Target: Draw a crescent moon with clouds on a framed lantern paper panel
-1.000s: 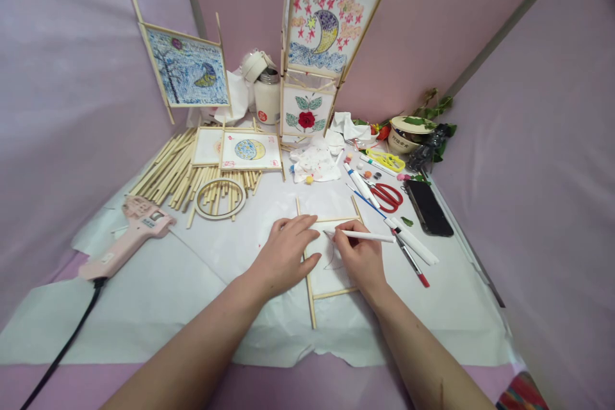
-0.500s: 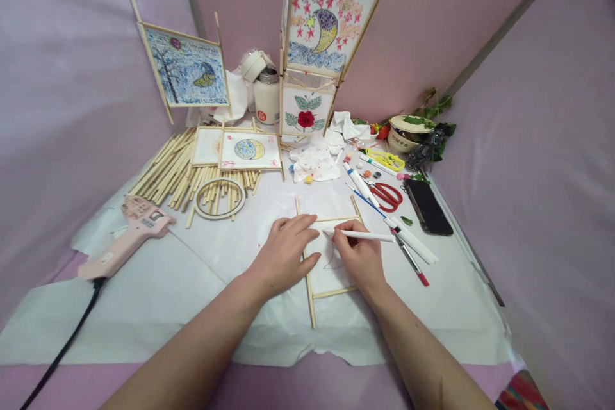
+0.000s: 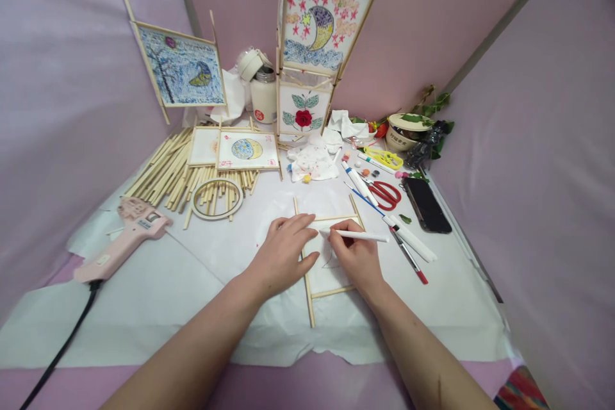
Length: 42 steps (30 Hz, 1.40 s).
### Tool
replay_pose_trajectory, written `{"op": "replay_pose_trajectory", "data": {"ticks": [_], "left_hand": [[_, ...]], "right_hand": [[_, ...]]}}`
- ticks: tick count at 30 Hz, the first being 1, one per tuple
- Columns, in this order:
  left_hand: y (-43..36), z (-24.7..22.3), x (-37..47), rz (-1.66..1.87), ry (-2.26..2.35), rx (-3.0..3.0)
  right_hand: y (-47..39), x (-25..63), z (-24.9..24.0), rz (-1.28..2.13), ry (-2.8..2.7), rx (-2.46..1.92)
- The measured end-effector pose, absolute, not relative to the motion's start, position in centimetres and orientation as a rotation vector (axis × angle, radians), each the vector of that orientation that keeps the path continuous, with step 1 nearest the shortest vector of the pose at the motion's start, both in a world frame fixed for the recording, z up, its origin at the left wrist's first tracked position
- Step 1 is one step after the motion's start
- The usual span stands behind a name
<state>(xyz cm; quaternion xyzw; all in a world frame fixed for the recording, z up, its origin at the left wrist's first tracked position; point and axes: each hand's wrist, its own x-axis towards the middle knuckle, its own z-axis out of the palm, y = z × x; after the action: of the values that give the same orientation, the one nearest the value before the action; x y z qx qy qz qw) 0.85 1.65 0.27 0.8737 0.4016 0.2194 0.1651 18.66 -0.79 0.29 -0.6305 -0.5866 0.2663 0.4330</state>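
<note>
A white marker pen (image 3: 362, 236) is pinched in my right hand (image 3: 358, 259), its tip at the upper part of a white paper panel (image 3: 327, 280). Thin dark curved lines show on the panel, partly covered by that hand. Around the panel runs a frame of thin wooden sticks (image 3: 308, 298), lying flat on the table. My left hand (image 3: 286, 253) rests over the frame's left stick with its fingers spread, holding nothing. Its fingertips lie on the panel's left edge.
At left lie a pink glue gun (image 3: 120, 240), a tape roll (image 3: 217, 216) and many wooden sticks (image 3: 161, 170). A tall decorated lantern (image 3: 307, 70) stands behind. Red scissors (image 3: 387, 195), a red-capped pen (image 3: 409, 256), markers and a phone (image 3: 427, 204) lie at right.
The marker in my right hand has shifted slightly left over the panel. My left hand stays in place. The whole view has moved a little.
</note>
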Motion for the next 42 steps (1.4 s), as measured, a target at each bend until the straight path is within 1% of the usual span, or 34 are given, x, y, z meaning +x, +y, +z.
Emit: {"op": "replay_pose_trajectory", "data": {"ticks": [8, 42], "left_hand": [[1.61, 0.32, 0.83, 0.624, 1.144, 2.471], [1.64, 0.38, 0.84, 0.631, 1.136, 2.460]], "right_hand": [[-0.95, 18.62, 0.49, 0.580, -1.467, -1.579], [-0.96, 18.61, 0.29, 0.634, -1.506, -1.571]]}}
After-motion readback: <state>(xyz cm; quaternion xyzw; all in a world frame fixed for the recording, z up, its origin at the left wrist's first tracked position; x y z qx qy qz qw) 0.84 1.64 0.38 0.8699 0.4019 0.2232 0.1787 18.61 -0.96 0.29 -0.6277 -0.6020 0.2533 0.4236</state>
